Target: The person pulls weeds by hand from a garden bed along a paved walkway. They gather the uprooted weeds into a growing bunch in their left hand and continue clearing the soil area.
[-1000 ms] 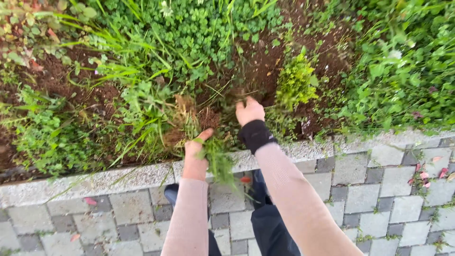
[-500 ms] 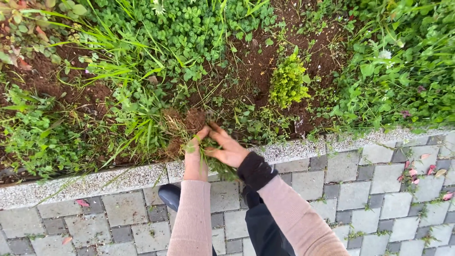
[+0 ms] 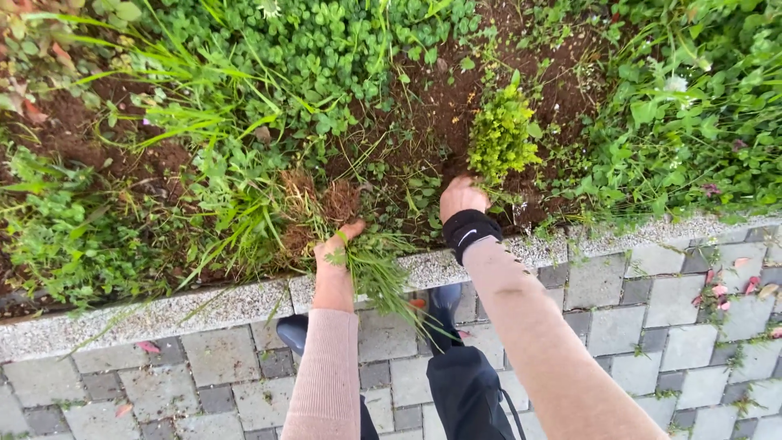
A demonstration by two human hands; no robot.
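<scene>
My left hand (image 3: 336,249) grips a bunch of pulled weeds (image 3: 371,273), green blades hanging down over the stone kerb (image 3: 204,305) and brown root clumps (image 3: 326,202) sticking up. My right hand (image 3: 461,195), with a black wrist cuff, reaches into the garden bed at the foot of a small yellow-green shrub (image 3: 501,134). Its fingers are closed down among low weeds and soil; what they hold is hidden.
The bed holds clover (image 3: 326,49), long grass (image 3: 204,106) and bare dark soil (image 3: 440,106). Dense green plants (image 3: 692,114) fill the right side. Below the kerb lies grey block paving (image 3: 652,326) with pink petals (image 3: 729,289). My dark shoe (image 3: 293,332) and trousers show between my arms.
My right hand left the bunch in my left hand and moved up and right into the bed beside the small shrub. The left hand stayed put with the weeds.
</scene>
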